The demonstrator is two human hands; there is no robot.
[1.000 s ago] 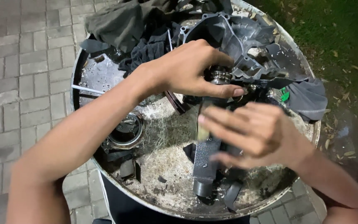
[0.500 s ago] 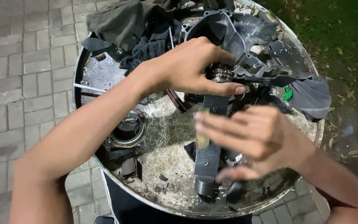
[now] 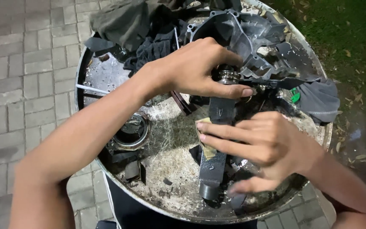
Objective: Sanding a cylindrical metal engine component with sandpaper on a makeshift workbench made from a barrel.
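A long dark-grey metal part (image 3: 220, 112) lies on top of a dirty round metal drum (image 3: 80, 91), its lower cylindrical end (image 3: 209, 190) pointing toward me. My left hand (image 3: 193, 70) grips its upper end, where a shiny ringed bearing (image 3: 227, 76) shows beside my thumb. My right hand (image 3: 267, 146) lies across the middle of the part, its fingers pressing a small tan piece of sandpaper (image 3: 207, 148) against the part's left side.
A grey cast engine casing (image 3: 238, 29) sits at the back of the drum top. Dark cloths (image 3: 126, 23) lie at the back left and a grey cloth (image 3: 320, 99) at the right. A round bung hole (image 3: 132, 129) is at the left. Paving lies left, grass right.
My right hand has slid slightly down the metal part with the sandpaper under its fingers. My left hand has kept its grip at the upper end.
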